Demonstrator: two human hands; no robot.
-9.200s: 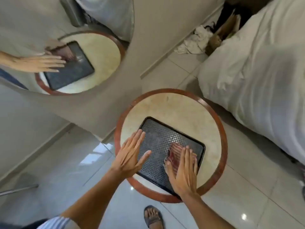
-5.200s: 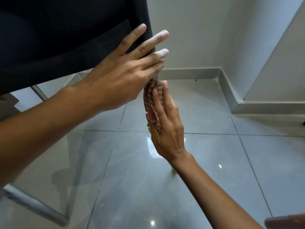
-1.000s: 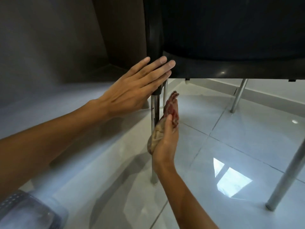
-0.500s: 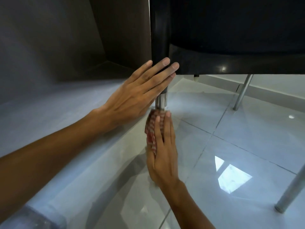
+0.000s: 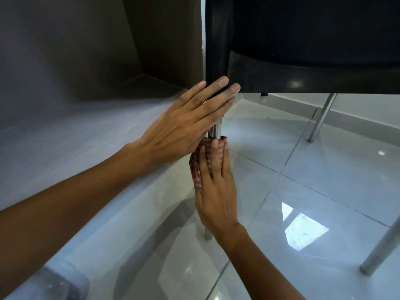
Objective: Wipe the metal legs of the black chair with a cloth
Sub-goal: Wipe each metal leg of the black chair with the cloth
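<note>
Chair (image 5: 303,40) fills the top right of my view, black, seen from low beside its seat; I count three metal legs: the near leg (image 5: 216,128) at centre, a far leg (image 5: 320,120) at right, and a third leg (image 5: 381,252) at the lower right edge; one cloth (image 5: 195,169), red and white checked; two bare hands; all on a glossy tiled floor (image 5: 303,191). Compared with half a second ago, the right hand (image 5: 216,191) and cloth sit a little higher on the near leg, closer under the left hand (image 5: 190,124); the left hand looks unchanged. The right hand lies flat, fingers straight and together, pressing the cloth against the near leg; I cannot tell whether the cloth wraps around it. The left hand is open, fingers extended, fingertips resting on the seat's corner just above the leg, gripping nothing.
</note>
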